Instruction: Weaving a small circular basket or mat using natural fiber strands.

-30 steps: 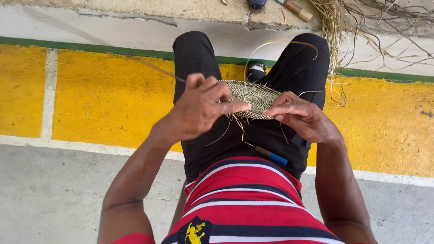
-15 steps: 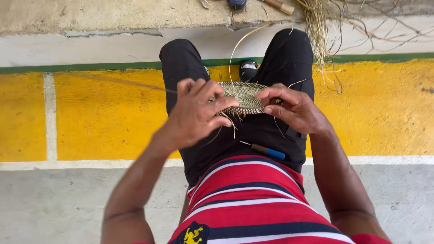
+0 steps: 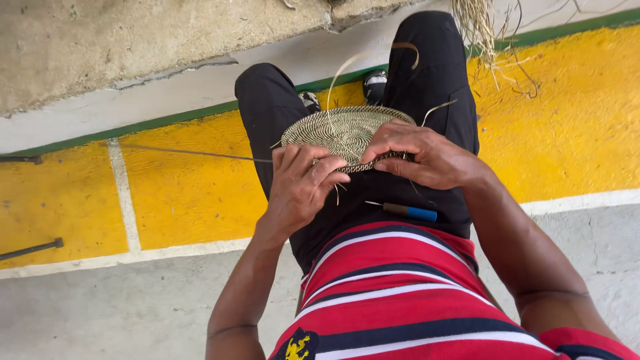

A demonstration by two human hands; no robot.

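The person is sitting with a round woven disc [image 3: 343,130] lying across the lap, on the black trousers [image 3: 273,107], and both hands are working at its near edge. The left hand [image 3: 300,183] is closing its fingers in a pinch on the rim and on a thin fibre strand [image 3: 200,154] that is running out taut to the left over the yellow floor [image 3: 187,193]. The right hand [image 3: 423,157] is lying curled over the rim just beside it, fingers pressing the edge down and gripping it. As for progress, the flat coiled centre is looking complete, many tight rings already stitched; the outer edge is what is being worked, and loose pale ends [image 3: 337,80] are sticking up uncut, so I judge there is rim left to do. The disc is looking tan and finely patterned, flat and even. A blue-handled tool [image 3: 410,212] is resting on the lap near the striped shirt [image 3: 393,293]. A bundle of dry fibres [image 3: 480,27] is lying beyond the right knee.
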